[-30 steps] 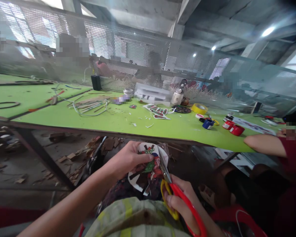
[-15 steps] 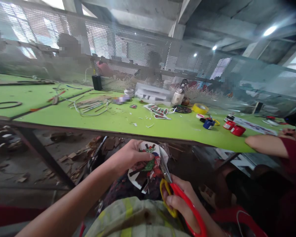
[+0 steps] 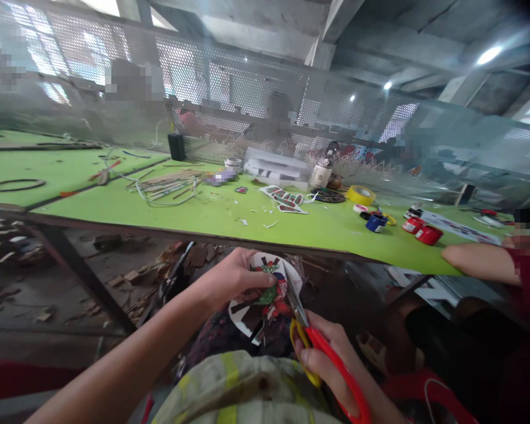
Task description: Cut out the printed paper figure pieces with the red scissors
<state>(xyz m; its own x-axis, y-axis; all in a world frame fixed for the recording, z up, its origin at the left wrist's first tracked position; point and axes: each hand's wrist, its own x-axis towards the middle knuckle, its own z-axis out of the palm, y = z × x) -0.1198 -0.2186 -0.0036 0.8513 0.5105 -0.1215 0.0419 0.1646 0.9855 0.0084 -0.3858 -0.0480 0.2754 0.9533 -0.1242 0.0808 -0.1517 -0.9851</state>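
Note:
My left hand pinches a round white paper cutout printed with red, green and black figures, held over my lap below the table edge. The thumb lies across its face; the other fingers are hidden behind it. In my right hand is a pair of scissors with one red and one yellow handle. Their metal blades point up and away, lying at the right side of the paper. Whether the blades are parted is hard to make out.
On the green table lie thin sticks, printed cut pieces and white scraps. Yellow tape, a blue jar and red jars stand to the right. A co-worker's arm rests on the table's right end.
The scissors and my right hand have shifted very slightly to the right. My left hand keeps its hold on the paper. The whole view has moved a little.

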